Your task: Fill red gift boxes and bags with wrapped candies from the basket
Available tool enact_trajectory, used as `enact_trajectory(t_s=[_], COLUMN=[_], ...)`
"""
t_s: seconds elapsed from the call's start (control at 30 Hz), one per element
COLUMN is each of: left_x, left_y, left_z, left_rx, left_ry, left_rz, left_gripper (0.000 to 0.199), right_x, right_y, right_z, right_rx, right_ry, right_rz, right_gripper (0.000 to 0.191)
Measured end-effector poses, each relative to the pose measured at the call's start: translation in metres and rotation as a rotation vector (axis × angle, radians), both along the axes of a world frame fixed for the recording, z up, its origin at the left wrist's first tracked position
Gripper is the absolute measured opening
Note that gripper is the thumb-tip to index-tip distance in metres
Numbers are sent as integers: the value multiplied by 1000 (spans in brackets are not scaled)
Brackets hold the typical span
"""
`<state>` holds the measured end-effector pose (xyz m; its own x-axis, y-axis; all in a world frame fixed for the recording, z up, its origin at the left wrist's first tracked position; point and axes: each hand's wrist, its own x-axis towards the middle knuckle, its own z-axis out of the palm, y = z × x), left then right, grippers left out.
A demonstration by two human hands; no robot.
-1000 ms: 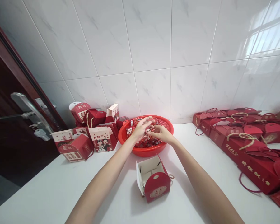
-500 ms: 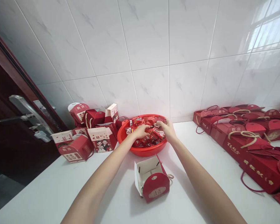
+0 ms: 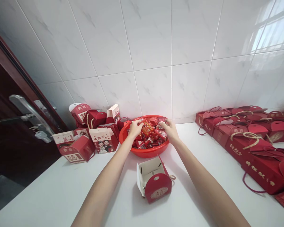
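Note:
A red plastic basin [image 3: 149,153] full of red wrapped candies [image 3: 153,138] stands against the wall. Over its left side, my left hand [image 3: 135,128] is closed, its fingertips pinching the edge of a red-and-gold candy packet [image 3: 147,129]. At the right rim my right hand [image 3: 170,130] is closed too, with thumb and fingers on a small red candy packet [image 3: 160,127]. Nearer to me, between my forearms, sits a red gift box [image 3: 158,188] with its top open and white inside. A twisted cord handle [image 3: 172,177] sticks out at its right.
Several red and cream gift boxes [image 3: 104,142] cluster left of the basin. Rows of red boxes [image 3: 236,143] with rope handles fill the right side of the white table [image 3: 194,192]. A dark door with a metal handle [image 3: 29,108] is at far left, tiled wall behind.
My left hand has drawn back leftward from the middle of the candies, and a red-and-gold packet now shows at its fingertips. My right hand has barely moved.

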<state>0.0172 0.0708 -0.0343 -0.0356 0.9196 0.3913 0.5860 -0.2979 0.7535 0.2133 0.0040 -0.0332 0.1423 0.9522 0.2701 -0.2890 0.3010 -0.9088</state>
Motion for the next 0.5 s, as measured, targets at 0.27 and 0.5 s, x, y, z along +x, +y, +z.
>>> enact_trajectory(t_s=[0.27, 0.5], left_x=[6, 11], left_y=[-2, -8], left_z=[-5, -12], left_rx=[-70, -234], left_ry=[-31, 207], left_rz=[-110, -249], left_gripper=[23, 8], right_x=[1, 2], right_y=[0, 0], right_z=[-3, -5], right_rx=[28, 45], right_ry=[-60, -101], right_rz=[-6, -15], right_gripper=[23, 22])
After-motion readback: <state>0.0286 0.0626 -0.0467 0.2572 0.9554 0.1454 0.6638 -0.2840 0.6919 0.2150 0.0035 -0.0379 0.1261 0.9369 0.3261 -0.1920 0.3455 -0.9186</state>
